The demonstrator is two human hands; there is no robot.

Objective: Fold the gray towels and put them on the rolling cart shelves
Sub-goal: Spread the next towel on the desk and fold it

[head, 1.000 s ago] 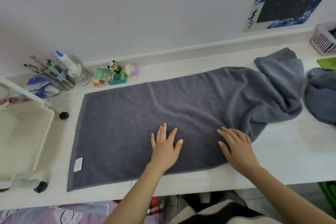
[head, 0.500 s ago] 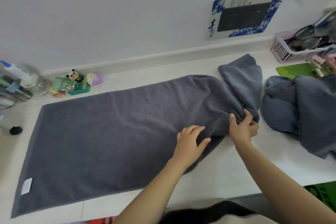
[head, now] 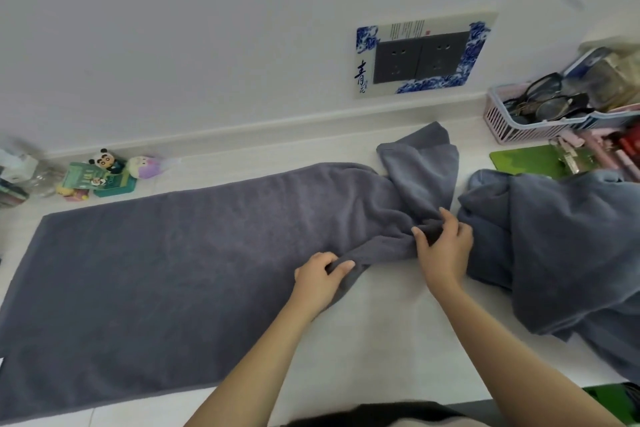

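A long gray towel (head: 166, 263) lies spread flat across the white counter, its right end bunched up and folded back toward the wall. My left hand (head: 318, 279) grips the towel's near edge where the bunching starts. My right hand (head: 445, 246) pinches the gathered fabric just to the right of it. A second gray towel (head: 561, 253) lies crumpled in a heap at the right. The rolling cart is out of view.
Small toys and a green box (head: 104, 175) sit by the wall at the left. A pink basket with glasses (head: 540, 114), a green clipboard (head: 530, 159) and clutter fill the back right. A wall socket panel (head: 422, 55) hangs above the counter (head: 381, 340).
Both hands went from lying flat on the towel to grasping its bunched right part. My view has swung right, so the cart left the frame and the second towel came in.
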